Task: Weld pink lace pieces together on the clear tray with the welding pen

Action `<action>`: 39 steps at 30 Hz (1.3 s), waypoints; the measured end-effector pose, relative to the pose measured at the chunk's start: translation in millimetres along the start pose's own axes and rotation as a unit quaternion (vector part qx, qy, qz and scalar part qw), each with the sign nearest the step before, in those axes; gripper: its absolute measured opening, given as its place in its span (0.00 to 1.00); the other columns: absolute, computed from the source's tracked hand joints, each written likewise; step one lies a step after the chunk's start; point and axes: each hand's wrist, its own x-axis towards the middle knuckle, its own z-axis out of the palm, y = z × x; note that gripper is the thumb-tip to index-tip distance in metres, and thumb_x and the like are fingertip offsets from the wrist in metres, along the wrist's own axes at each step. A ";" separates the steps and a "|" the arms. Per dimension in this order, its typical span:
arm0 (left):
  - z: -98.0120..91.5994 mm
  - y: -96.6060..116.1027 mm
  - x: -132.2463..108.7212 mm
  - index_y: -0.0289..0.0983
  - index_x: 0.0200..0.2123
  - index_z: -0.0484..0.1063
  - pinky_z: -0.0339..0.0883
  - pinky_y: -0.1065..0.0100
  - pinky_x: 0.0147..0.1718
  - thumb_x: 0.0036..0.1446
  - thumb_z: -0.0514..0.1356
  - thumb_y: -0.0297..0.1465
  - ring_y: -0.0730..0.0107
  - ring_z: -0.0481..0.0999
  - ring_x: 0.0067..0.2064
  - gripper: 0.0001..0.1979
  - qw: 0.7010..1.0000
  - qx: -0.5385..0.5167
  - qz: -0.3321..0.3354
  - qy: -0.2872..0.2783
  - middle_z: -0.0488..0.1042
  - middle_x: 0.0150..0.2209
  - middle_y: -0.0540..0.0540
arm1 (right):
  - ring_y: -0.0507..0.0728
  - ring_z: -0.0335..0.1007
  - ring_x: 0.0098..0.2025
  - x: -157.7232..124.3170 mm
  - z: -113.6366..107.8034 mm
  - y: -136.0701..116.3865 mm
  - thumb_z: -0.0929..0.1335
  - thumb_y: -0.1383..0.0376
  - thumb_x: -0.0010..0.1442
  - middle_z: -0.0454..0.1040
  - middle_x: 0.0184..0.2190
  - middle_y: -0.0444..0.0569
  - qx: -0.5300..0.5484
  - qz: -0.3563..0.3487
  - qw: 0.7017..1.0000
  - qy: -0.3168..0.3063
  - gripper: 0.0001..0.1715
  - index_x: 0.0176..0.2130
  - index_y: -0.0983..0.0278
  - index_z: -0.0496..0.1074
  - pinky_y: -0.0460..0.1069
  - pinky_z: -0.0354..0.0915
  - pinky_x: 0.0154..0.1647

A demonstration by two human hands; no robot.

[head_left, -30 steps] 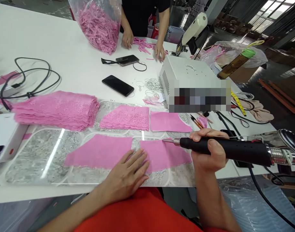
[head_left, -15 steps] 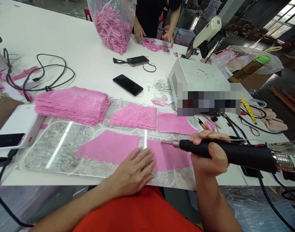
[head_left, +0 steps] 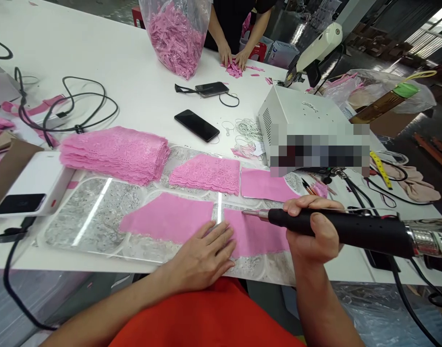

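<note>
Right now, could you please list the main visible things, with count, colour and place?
Flat cloth pieces: three, pink, on glossy marbled board
Scalloped lace stacks: two, pink, behind front pieces
Pen-shaped, metal-tipped tool: one, black, in right hand
Boxy metal machine: one, grey-white, beyond board, right
Flat phone-like devices: two, black, beyond board, centre
Rectangular device: one, white, left
Plastic bag of strips: one, clear and pink, far side
Tape measure: one, yellow, right
Co-worker's hands: two, at loose pink strips
Left hand: one, across front pieces' gap
Right hand: one, around tool
</note>
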 end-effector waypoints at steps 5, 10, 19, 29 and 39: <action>-4.8 1.2 -1.3 0.31 0.44 0.75 0.69 0.57 0.54 0.66 0.56 0.31 0.57 0.75 0.55 0.11 0.999 0.016 0.040 0.025 0.79 0.47 0.41 | 0.50 0.64 0.21 -4.1 0.0 -6.3 0.66 0.66 0.46 0.71 0.26 0.44 0.044 0.009 0.999 -0.010 0.07 0.31 0.63 0.71 0.50 0.65 0.24; -10.0 2.7 -7.6 0.30 0.43 0.75 0.72 0.61 0.51 0.65 0.58 0.31 0.61 0.77 0.51 0.10 0.996 0.029 0.075 0.031 0.80 0.46 0.40 | 0.50 0.63 0.21 -13.9 3.7 -12.6 0.68 0.64 0.48 0.70 0.26 0.43 0.064 0.051 0.996 -0.048 0.07 0.32 0.62 0.71 0.51 0.65 0.24; -9.6 2.6 -7.1 0.29 0.43 0.75 0.74 0.61 0.49 0.65 0.58 0.34 0.60 0.78 0.49 0.13 0.996 0.017 0.085 0.027 0.80 0.44 0.38 | 0.51 0.65 0.22 -19.3 7.2 -4.5 0.68 0.64 0.49 0.71 0.27 0.44 0.074 0.062 0.993 -0.063 0.08 0.33 0.62 0.71 0.51 0.67 0.26; -9.4 2.2 -4.9 0.29 0.39 0.76 0.74 0.62 0.46 0.65 0.58 0.33 0.60 0.78 0.46 0.13 0.995 0.011 0.091 0.042 0.80 0.41 0.39 | 0.51 0.64 0.22 -20.2 9.0 -3.9 0.66 0.67 0.47 0.71 0.27 0.44 0.068 0.048 0.994 -0.064 0.10 0.33 0.63 0.72 0.51 0.66 0.26; -10.2 2.4 -5.7 0.29 0.40 0.76 0.74 0.61 0.45 0.65 0.57 0.34 0.60 0.78 0.47 0.13 0.995 0.010 0.091 0.032 0.80 0.42 0.39 | 0.51 0.65 0.23 -20.0 9.2 -1.1 0.67 0.67 0.49 0.71 0.27 0.44 0.068 0.037 0.993 -0.087 0.06 0.32 0.63 0.71 0.51 0.67 0.27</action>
